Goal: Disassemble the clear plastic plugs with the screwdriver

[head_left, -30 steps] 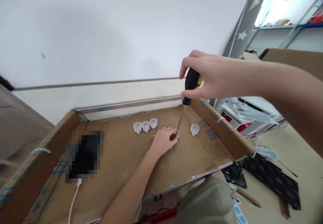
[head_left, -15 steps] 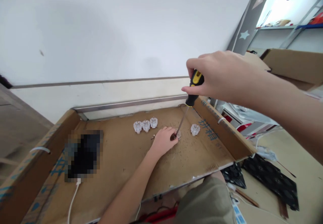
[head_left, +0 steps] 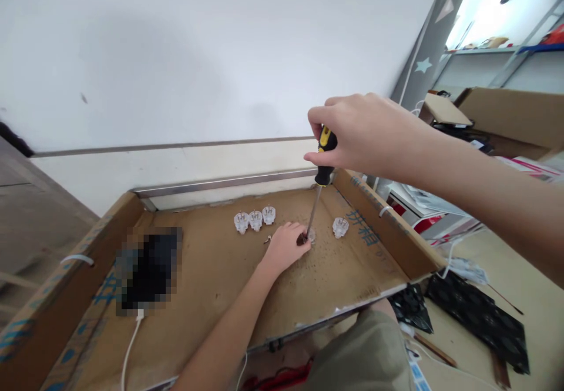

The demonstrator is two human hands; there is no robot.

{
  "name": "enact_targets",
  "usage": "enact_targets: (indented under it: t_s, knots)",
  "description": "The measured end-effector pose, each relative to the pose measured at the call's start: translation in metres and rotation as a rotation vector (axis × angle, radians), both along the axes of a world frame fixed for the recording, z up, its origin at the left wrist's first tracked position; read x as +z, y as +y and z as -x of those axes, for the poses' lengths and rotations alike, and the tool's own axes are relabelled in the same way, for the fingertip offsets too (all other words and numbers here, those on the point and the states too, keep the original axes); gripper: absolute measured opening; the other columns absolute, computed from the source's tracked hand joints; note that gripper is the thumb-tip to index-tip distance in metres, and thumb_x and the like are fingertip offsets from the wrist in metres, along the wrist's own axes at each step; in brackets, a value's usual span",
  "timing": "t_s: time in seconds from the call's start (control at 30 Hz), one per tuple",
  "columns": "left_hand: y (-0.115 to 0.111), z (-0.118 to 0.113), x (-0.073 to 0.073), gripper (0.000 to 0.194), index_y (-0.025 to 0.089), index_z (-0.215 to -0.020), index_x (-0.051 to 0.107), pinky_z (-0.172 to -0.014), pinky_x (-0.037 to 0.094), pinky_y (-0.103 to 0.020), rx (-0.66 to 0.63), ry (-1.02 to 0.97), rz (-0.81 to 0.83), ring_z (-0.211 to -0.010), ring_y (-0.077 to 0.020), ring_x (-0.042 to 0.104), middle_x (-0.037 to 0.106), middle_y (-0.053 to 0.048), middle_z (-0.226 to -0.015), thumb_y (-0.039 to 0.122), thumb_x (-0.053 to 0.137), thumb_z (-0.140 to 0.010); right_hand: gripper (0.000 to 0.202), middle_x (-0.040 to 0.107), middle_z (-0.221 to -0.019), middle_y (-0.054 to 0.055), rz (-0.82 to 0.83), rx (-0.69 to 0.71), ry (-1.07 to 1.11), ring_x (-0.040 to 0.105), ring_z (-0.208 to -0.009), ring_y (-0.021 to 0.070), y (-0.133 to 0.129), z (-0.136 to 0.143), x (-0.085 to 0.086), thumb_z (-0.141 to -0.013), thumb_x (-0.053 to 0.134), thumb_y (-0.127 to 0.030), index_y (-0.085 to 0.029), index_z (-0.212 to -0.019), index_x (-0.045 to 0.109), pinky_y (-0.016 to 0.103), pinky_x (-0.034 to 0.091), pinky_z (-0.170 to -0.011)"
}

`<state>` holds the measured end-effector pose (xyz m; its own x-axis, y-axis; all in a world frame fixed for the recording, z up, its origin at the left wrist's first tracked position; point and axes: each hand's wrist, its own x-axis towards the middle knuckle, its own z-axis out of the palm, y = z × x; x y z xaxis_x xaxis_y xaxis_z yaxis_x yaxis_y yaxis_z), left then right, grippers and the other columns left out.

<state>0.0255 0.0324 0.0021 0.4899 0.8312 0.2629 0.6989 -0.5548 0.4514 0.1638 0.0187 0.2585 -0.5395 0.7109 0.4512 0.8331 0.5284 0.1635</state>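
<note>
My right hand [head_left: 348,132] is closed round the black and yellow handle of a screwdriver [head_left: 325,154]. Its long shaft runs steeply down to the fingertips of my left hand [head_left: 288,243]. Those fingers are closed on a clear plastic plug [head_left: 312,237] against the cardboard, mostly covered by the hand; the screwdriver tip is hidden there too. To the left stand three clear plugs [head_left: 254,220] with their pins up, close together. Another clear plug [head_left: 340,227] lies to the right. A small metal piece [head_left: 267,239] rests just left of my left hand.
The cardboard tray [head_left: 211,297] has raised sides and many small dark specks on its base. A blurred-out dark device [head_left: 152,270] with a white cable [head_left: 130,344] lies at the left. A white wall rises behind. Boxes and black sheets [head_left: 480,320] are at the right.
My right hand and the screwdriver handle have shifted left, so the shaft stands more upright. My left hand stays in place on the plug. The view has turned slightly.
</note>
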Motion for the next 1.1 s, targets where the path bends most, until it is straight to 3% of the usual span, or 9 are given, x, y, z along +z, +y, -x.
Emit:
enact_targets:
  t_s: [0.1,0.17,0.27,0.33,0.4,0.47,0.7,0.9,1.1]
  knots:
    - [0.001,0.0,-0.001,0.013,0.019,-0.071,0.053,-0.069,0.038,-0.029,0.001,-0.006,-0.007,-0.077,-0.0186,0.051,0.059,-0.001,-0.076,0.028,0.054,-0.081,0.027,0.056,-0.08,0.001,0.031,0.123,0.133,0.046,-0.067,0.0112,-0.01,0.0,-0.008,-0.071,0.063,-0.035,-0.02,-0.091,0.053,0.025,0.027,-0.059]
    - [0.001,0.001,-0.003,0.013,0.019,-0.073,0.054,-0.07,0.039,-0.029,-0.002,-0.011,-0.021,-0.078,-0.0188,0.052,0.059,-0.002,-0.078,0.029,0.054,-0.081,0.025,0.057,-0.082,0.0,0.092,0.229,0.334,0.048,-0.07,0.0099,-0.012,-0.002,-0.018,-0.074,0.061,-0.034,-0.02,-0.092,0.052,0.025,0.033,-0.062]
    - [0.001,0.001,-0.006,0.008,0.019,-0.08,0.058,-0.073,0.039,-0.03,-0.008,-0.025,-0.047,-0.081,-0.0194,0.052,0.061,-0.003,-0.082,0.027,0.055,-0.081,0.025,0.057,-0.075,0.0,0.44,0.376,0.842,0.054,-0.069,0.0094,-0.007,-0.005,-0.037,-0.076,0.06,-0.039,-0.018,-0.084,0.049,0.025,0.042,-0.066]
    - [0.001,0.0,-0.007,0.009,0.02,-0.087,0.06,-0.075,0.04,-0.03,-0.026,-0.043,-0.05,-0.082,-0.0192,0.053,0.063,-0.002,-0.085,0.024,0.055,-0.081,0.029,0.052,-0.063,-0.002,0.641,0.418,1.192,0.051,-0.057,0.0078,-0.002,-0.003,-0.051,-0.077,0.058,-0.043,-0.018,-0.076,0.045,0.024,0.043,-0.059]
    - [0.001,0.0,-0.008,0.012,0.022,-0.091,0.062,-0.076,0.04,-0.029,-0.053,-0.056,-0.041,-0.082,-0.0186,0.053,0.064,-0.001,-0.086,0.022,0.055,-0.081,0.03,0.044,-0.055,-0.005,0.622,0.406,1.444,0.043,-0.045,0.0054,-0.001,0.0,-0.061,-0.077,0.058,-0.04,-0.017,-0.068,0.04,0.023,0.038,-0.049]
    - [0.001,0.0,-0.007,0.011,0.022,-0.088,0.063,-0.076,0.04,-0.029,-0.062,-0.061,-0.035,-0.082,-0.0183,0.053,0.065,-0.001,-0.086,0.021,0.054,-0.081,0.029,0.041,-0.052,-0.006,0.484,0.397,1.589,0.036,-0.04,0.004,-0.005,0.002,-0.066,-0.076,0.06,-0.034,-0.018,-0.066,0.038,0.021,0.033,-0.042]
    - [0.001,-0.001,-0.004,0.008,0.022,-0.083,0.064,-0.078,0.04,-0.029,-0.073,-0.1,-0.011,-0.081,-0.0165,0.056,0.068,0.001,-0.086,0.023,0.056,-0.081,0.031,0.04,-0.046,-0.007,0.19,0.397,1.683,0.033,-0.036,0.0046,-0.021,-0.003,-0.061,-0.073,0.063,-0.034,-0.018,-0.063,0.037,0.019,0.026,-0.034]
    - [0.002,-0.001,-0.001,0.011,0.022,-0.083,0.064,-0.076,0.04,-0.03,-0.062,-0.067,0.028,-0.083,-0.0177,0.056,0.067,0.0,-0.086,0.029,0.055,-0.083,0.034,0.037,-0.047,-0.006,0.333,0.338,1.682,0.031,-0.036,0.005,-0.014,-0.002,-0.068,-0.07,0.065,-0.04,-0.02,-0.064,0.039,0.021,0.027,-0.035]
    - [0.002,-0.002,0.001,0.011,0.022,-0.083,0.065,-0.077,0.04,-0.03,-0.056,-0.045,0.04,-0.083,-0.0181,0.055,0.067,0.0,-0.087,0.029,0.057,-0.083,0.034,0.038,-0.047,-0.006,0.339,0.342,1.717,0.032,-0.037,0.0049,-0.012,-0.001,-0.069,-0.068,0.067,-0.039,-0.019,-0.063,0.04,0.02,0.026,-0.035]
